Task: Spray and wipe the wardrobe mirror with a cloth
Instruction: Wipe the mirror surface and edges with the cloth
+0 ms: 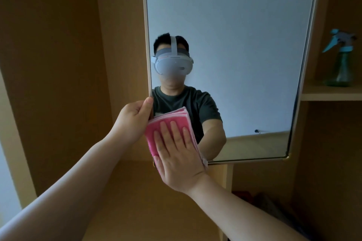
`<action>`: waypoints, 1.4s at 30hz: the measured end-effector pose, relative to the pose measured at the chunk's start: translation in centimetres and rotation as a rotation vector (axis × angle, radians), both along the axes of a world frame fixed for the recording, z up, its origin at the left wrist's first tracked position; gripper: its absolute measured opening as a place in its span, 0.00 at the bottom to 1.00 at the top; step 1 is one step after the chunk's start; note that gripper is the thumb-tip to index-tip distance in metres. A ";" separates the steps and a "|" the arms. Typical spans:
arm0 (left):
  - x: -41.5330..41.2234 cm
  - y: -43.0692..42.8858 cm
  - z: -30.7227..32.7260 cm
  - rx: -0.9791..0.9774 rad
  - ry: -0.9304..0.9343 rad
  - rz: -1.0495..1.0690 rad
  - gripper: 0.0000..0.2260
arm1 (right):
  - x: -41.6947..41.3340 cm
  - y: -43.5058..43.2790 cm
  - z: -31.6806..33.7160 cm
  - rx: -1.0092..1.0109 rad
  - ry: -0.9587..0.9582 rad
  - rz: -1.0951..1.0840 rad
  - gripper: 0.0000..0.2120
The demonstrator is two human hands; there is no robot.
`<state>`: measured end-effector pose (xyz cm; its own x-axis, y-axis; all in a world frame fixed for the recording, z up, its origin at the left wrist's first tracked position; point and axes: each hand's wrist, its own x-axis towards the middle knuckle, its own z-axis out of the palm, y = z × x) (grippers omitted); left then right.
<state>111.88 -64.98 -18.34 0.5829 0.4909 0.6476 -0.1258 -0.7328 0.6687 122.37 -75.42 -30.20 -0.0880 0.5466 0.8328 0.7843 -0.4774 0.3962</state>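
The wardrobe mirror [235, 45] hangs ahead in a thin pale frame and reflects a person in a dark shirt. A folded pink cloth [154, 133] lies flat against the glass at its lower left corner. My right hand [178, 154] presses on the cloth with the palm flat and the fingers spread. My left hand [135, 117] grips the mirror's left edge just above the cloth, thumb on the front of the frame. A green spray bottle [339, 68] with a light blue trigger head stands on a shelf to the right of the mirror.
Wooden wardrobe panels surround the mirror. A wooden shelf [331, 94] on the right carries the bottle. A wooden surface [137, 201] lies below the mirror, under my arms. Dark items sit low in the compartment at the lower right.
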 end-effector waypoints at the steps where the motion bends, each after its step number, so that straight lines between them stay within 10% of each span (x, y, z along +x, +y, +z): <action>1: 0.0 0.0 0.0 -0.003 0.009 0.006 0.26 | 0.0 0.1 -0.2 -0.024 -0.009 0.007 0.31; 12: 0.2 0.2 -0.6 -0.170 -0.005 -0.071 0.23 | 1.2 -3.0 -1.4 -0.296 -0.134 0.267 0.22; 19: -0.6 -0.1 1.7 -0.070 -0.201 0.032 0.11 | -0.3 -4.9 3.8 -0.181 0.124 0.568 0.12; 26: -3.8 -1.3 13.1 0.233 -0.235 0.043 0.08 | -3.1 -4.2 18.0 -0.150 0.568 0.477 0.18; 33: -8.1 -0.9 29.3 0.308 0.187 -0.345 0.12 | -4.8 -4.0 37.0 -0.077 0.985 0.719 0.15; 42: -9.2 -1.8 51.4 0.388 0.263 -0.289 0.11 | -5.5 -5.5 60.6 -0.313 1.097 0.703 0.23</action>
<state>102.65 -66.81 33.10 0.8251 0.0411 0.5635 -0.2236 -0.8922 0.3925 116.89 -80.93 30.43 0.2012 0.8408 0.5026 0.8048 0.1506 -0.5741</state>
